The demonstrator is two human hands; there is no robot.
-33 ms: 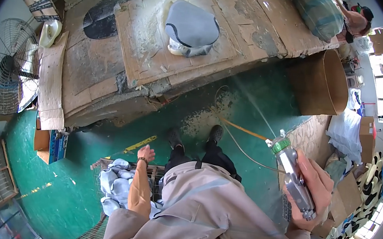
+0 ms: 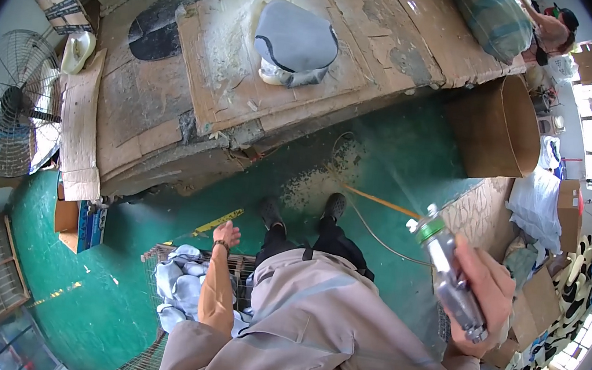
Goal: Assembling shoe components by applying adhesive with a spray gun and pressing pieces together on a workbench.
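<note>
My right hand [image 2: 486, 301] is wrapped round a metal spray gun [image 2: 448, 274] with a green ring near its nozzle, which points toward the workbench. A faint whitish streak of spray shows ahead of the nozzle. My left hand [image 2: 227, 234] hangs with fingers apart and nothing in it, close above a wire basket [image 2: 150, 262] of light grey, rounded fabric-like pieces [image 2: 176, 285]. On the bench ahead stands a stack of grey rounded pads [image 2: 295, 37] with a dark edge, whitish at its base; neither hand touches it.
The cardboard-covered workbench [image 2: 395, 38] has dried residue around the stack. A brown open bin [image 2: 498, 132] stands right of it, and a caged fan [image 2: 14, 102] at the left. An orange hose [image 2: 382, 201] and a thin cable cross the green floor. Another person [image 2: 555, 32] is at the far right.
The spray gun and my right hand have shifted very slightly. The streak of spray ahead of the nozzle looks shorter and fainter. My left hand stays in place.
</note>
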